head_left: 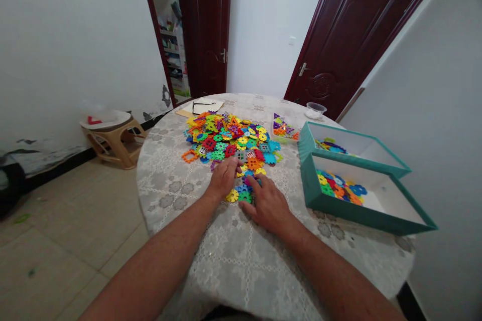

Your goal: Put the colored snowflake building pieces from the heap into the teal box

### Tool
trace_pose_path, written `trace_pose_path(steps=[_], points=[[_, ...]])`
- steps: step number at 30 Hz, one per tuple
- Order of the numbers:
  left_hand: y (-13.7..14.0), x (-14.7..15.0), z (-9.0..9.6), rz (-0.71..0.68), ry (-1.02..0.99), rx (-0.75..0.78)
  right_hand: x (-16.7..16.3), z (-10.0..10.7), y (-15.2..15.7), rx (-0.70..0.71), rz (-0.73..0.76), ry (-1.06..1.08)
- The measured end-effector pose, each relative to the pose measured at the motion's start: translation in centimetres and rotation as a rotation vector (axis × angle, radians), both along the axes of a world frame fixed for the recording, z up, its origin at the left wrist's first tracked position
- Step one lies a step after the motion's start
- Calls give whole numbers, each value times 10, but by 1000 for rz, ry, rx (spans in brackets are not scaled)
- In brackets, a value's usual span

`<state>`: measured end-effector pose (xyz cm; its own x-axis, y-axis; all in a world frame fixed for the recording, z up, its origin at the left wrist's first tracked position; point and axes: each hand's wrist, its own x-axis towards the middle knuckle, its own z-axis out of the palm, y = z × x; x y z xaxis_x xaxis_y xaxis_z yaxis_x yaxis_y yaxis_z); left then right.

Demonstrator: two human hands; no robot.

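Note:
A heap of colourful plastic interlocking pieces [222, 140], some round and flower-like, others square frames, lies on the round table. My left hand [225, 178] is at the heap's near edge, its fingers curled together; whatever they may pinch is hidden. To its right, my right hand [270, 202] rests low over the nearest pieces with thumb and fingers apart. Between the two hands lie a yellow flower piece [232, 195], a green flower piece [245, 197] and several blue ones. An orange square frame [190, 156] sits at the heap's left edge.
Two teal boxes [339, 205] with pieces inside stand at the right. Behind are a clear tray of triangular pieces [285, 129] and a clear bowl [315, 109]. Eyeglasses [203, 105] lie on paper at the far left. A patterned cloth [169, 185] covers the table.

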<state>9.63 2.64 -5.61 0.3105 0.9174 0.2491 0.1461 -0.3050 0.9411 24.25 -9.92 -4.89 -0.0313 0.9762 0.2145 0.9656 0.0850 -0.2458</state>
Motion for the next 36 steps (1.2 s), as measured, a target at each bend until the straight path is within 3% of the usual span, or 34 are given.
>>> trace_pose_path(steps=[5,10,16,21,27,32,36], points=[[-4,5,-2,-70,102,52,9,2,9,-16,10,59],[-4,-3,5,-56,216,119,24,-3,12,-9,37,187],[-7,-17,12,-130,423,392,40,-7,14,4,99,359],[-10,-19,7,-291,586,535,42,-3,9,54,159,429],[-7,-32,12,-374,679,469,45,-1,6,92,10,542],[-3,-56,21,-536,718,364,52,-6,9,87,-110,664],[-5,-62,25,-529,756,303,55,-11,13,79,-125,705]])
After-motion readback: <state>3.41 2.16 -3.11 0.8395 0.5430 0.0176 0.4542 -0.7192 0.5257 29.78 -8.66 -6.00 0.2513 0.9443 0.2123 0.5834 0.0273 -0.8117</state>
